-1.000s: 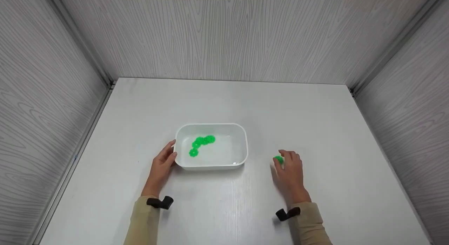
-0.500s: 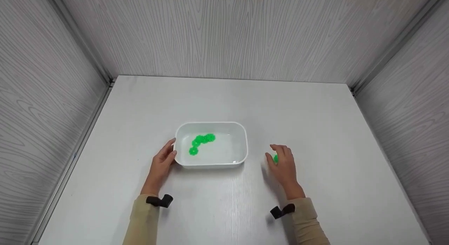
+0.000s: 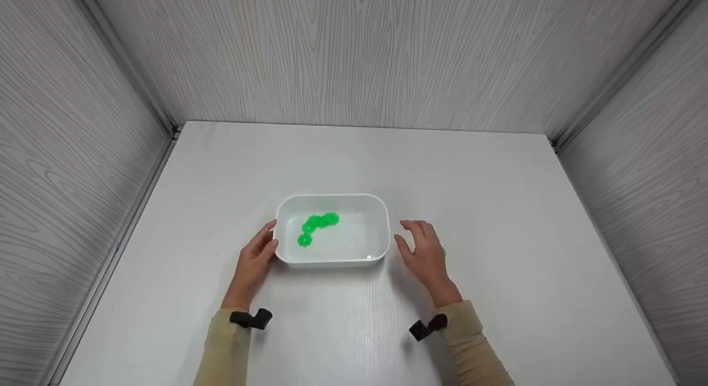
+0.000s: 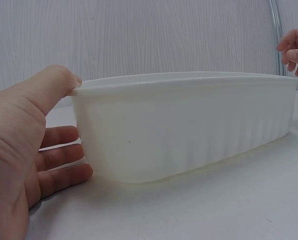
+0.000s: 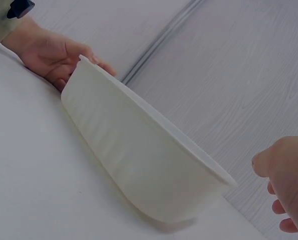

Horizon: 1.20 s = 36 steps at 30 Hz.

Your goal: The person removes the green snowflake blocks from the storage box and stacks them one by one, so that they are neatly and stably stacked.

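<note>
A white rectangular plastic tub (image 3: 359, 231) stands on the table with several small green discs (image 3: 314, 223) with scalloped edges inside, lying in a bent row toward its left. At the tub's left end my left hand (image 3: 254, 264) holds it. In the left wrist view the thumb (image 4: 58, 82) lies at the rim while the other fingers (image 4: 63, 155) reach around the outer wall. Just off the right end, my right hand (image 3: 425, 259) has its fingers parted and holds nothing. Behind it on the table, a green piece (image 3: 444, 253) shows only a sliver; the rest is hidden.
The white table (image 3: 354, 165) is enclosed by grey wood-grain panels (image 3: 354, 60) at the back and on both sides. Each wrist carries a black camera mount (image 3: 251, 319) over a tan sleeve (image 3: 224, 347).
My right hand has moved left, away from the green piece and close to the tub's right end. The green piece stays on the table. My left hand keeps its place at the tub.
</note>
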Available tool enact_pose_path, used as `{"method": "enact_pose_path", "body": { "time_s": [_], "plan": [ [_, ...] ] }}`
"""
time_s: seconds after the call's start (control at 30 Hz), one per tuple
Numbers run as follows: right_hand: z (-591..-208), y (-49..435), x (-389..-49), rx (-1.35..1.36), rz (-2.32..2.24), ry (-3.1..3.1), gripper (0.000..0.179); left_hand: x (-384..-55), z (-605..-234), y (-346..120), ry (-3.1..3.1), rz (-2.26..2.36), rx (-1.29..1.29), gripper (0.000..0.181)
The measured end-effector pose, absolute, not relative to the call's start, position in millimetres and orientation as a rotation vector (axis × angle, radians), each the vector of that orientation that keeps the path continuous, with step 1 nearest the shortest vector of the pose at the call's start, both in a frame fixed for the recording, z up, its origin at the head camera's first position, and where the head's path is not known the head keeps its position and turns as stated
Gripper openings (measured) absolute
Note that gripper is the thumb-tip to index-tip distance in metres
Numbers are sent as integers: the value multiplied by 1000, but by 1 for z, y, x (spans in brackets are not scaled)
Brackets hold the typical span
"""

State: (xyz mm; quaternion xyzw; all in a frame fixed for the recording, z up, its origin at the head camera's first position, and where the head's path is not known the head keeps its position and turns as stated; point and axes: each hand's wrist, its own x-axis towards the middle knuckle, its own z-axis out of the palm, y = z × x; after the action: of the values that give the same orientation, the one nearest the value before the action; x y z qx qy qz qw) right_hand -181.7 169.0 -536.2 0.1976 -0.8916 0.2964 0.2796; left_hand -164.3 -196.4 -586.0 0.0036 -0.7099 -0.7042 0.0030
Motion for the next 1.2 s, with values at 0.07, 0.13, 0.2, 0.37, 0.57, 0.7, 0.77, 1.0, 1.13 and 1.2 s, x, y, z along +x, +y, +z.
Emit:
{"method": "enact_pose_path", "body": {
  "time_s": [0.07, 0.13, 0.2, 0.37, 0.57, 0.7, 0.77, 1.0, 1.13, 1.2],
  "plan": [
    [-534, 164, -183, 540, 792, -2394, 27, -165, -589, -197, -2228, -2202, 24, 48],
    [-532, 159, -184, 555, 796, -2394, 26, -164, -590, -197, -2229, -2201, 33, 49],
    [-531, 155, -185, 575, 790, -2395, 26, -164, -591, -197, -2223, -2209, 30, 49],
    [-527, 145, -189, 644, 771, -2383, 26, -165, -591, -198, -2182, -2252, 10, 49],
    [-527, 133, -195, 703, 756, -2397, 27, -165, -590, -197, -2180, -2242, -2, 48],
    [-527, 125, -197, 731, 749, -2404, 26, -165, -589, -196, -2195, -2217, -20, 49],
    [-527, 120, -198, 741, 753, -2405, 25, -165, -588, -196, -2202, -2206, -33, 50],
    [-530, 106, -207, 815, 752, -2404, 33, -165, -590, -196, -2158, -2242, -34, 50],
    [-531, 99, -212, 854, 753, -2409, 40, -164, -590, -195, -2151, -2249, -18, 49],
    [-531, 95, -214, 869, 751, -2414, 40, -164, -591, -195, -2156, -2245, -11, 49]
  ]
}}
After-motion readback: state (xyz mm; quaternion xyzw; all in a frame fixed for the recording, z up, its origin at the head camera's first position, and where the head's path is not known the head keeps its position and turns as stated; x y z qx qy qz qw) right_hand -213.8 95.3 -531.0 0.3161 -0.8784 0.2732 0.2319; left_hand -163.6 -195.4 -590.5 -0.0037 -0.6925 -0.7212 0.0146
